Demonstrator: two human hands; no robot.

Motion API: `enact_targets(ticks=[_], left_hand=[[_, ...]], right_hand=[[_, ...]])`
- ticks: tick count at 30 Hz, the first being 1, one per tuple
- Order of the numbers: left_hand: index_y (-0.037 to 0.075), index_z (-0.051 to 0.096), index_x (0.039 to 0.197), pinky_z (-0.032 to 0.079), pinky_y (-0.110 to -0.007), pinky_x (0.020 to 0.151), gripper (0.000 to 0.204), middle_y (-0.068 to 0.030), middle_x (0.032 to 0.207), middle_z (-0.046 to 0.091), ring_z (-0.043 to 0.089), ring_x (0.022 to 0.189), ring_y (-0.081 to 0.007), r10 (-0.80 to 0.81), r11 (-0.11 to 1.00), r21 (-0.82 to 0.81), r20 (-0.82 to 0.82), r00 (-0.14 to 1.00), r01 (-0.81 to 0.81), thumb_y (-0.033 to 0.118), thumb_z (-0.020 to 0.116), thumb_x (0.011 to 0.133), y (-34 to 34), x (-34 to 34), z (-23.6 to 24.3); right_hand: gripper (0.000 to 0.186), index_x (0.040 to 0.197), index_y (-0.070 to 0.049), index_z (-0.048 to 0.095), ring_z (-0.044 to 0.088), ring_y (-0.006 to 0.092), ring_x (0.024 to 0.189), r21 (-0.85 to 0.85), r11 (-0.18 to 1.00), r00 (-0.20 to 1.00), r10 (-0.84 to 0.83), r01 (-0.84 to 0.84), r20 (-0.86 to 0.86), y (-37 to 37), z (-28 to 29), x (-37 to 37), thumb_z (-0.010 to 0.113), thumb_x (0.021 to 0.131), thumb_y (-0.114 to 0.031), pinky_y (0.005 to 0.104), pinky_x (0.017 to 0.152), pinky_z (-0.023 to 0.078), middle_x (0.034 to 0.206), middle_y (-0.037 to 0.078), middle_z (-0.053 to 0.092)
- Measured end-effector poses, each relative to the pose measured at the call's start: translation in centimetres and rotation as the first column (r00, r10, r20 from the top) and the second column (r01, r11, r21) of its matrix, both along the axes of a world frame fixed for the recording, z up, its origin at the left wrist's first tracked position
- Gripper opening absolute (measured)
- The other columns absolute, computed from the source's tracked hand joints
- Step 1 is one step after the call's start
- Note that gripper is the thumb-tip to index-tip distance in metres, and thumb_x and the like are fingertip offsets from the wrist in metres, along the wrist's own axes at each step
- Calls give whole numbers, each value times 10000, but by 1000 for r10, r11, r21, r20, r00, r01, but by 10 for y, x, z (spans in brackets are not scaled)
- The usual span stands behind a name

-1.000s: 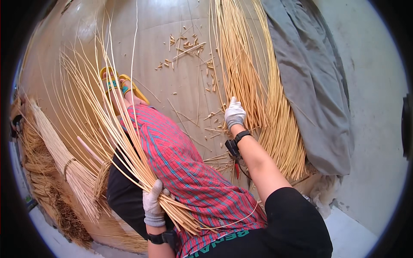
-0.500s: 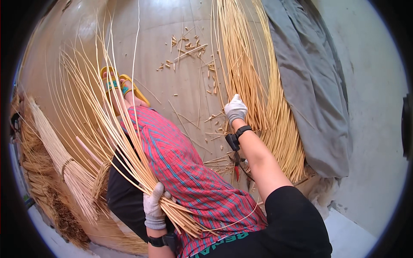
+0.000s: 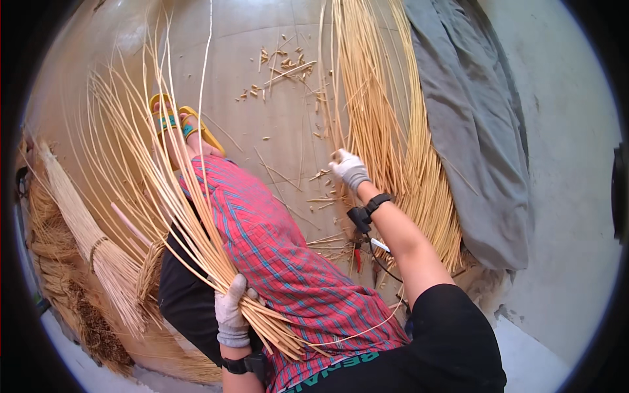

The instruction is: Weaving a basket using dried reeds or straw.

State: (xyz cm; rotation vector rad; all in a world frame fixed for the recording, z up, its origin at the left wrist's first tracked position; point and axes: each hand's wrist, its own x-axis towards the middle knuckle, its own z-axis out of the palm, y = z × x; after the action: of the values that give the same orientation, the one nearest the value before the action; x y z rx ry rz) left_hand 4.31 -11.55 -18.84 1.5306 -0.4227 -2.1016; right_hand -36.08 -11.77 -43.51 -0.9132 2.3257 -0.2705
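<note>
Across my lap slants a loose bundle of pale wicker rods (image 3: 196,229). My gloved left hand (image 3: 230,313) is closed round it near the butt ends, which stick out past the fist over the red checked cloth (image 3: 262,216). My gloved right hand (image 3: 349,168) is at the left edge of a big heap of tan wicker rods (image 3: 370,98) on the floor. Its fingers are pinched on a single wicker rod (image 3: 334,118), blurred, running up toward the far edge.
Right of the heap lies a grey cloth (image 3: 465,131). Short cut pieces (image 3: 288,69) litter the floor. A red-handled tool (image 3: 358,257) lies below my right wrist. At left are a tied bundle of pale rods (image 3: 78,216) and brown brushy stalks (image 3: 56,255). My feet wear yellow sandals (image 3: 206,131).
My right hand has shifted slightly left, off the heap's middle to its edge, with one rod coming away in the fingers. The left hand keeps its hold on the bundle.
</note>
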Motion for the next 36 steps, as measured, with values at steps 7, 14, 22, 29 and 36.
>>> enact_targets(ticks=[7, 14, 22, 29, 36], left_hand=[[40, 579, 1099, 518, -259, 460, 247, -17, 671, 584, 590, 531, -136, 7, 998, -69, 96, 995, -1, 227, 645, 952, 1, -1, 0], [48, 542, 1085, 538, -303, 476, 224, -42, 664, 580, 597, 524, -176, 13, 1000, -22, 85, 996, -12, 190, 644, 944, -2, -2, 0], [40, 572, 1048, 501, -254, 466, 231, -3, 643, 562, 581, 525, -134, 17, 999, -33, 136, 991, -13, 235, 646, 948, -3, -8, 6], [32, 583, 1045, 499, -253, 459, 201, -6, 639, 564, 578, 510, -139, 13, 1000, -25, 117, 993, -10, 204, 632, 952, -5, -8, 3], [21, 595, 994, 500, -261, 454, 204, -19, 636, 568, 586, 508, -152, 5, 1000, -31, 167, 986, 0, 216, 636, 951, -3, -2, 2]], right_hand=[[526, 1404, -122, 442, 699, 397, 908, 0, 937, 909, -339, 349, -241, -18, -5, 23, 570, 919, -282, 477, 807, 542, 976, 189, 723], [851, 1591, -93, 60, 705, 319, 1007, 316, 912, 947, -180, 262, -267, -36, -14, -2, 575, 926, -224, 448, 845, 556, 1235, 193, 651], [577, 1448, -54, 405, 670, 294, 1085, 297, 897, 893, -190, 327, -409, -28, -13, -12, 591, 940, -256, 408, 863, 554, 1241, 155, 629], [474, 1217, -100, 565, 642, 287, 1107, 310, 904, 861, -110, 295, -497, -23, -5, 0, 707, 836, -343, 391, 854, 544, 1226, 124, 598], [651, 1439, -113, 422, 691, 272, 854, 263, 951, 885, -23, 163, -465, -14, -25, 9, 661, 862, -300, 398, 758, 543, 964, 117, 667]])
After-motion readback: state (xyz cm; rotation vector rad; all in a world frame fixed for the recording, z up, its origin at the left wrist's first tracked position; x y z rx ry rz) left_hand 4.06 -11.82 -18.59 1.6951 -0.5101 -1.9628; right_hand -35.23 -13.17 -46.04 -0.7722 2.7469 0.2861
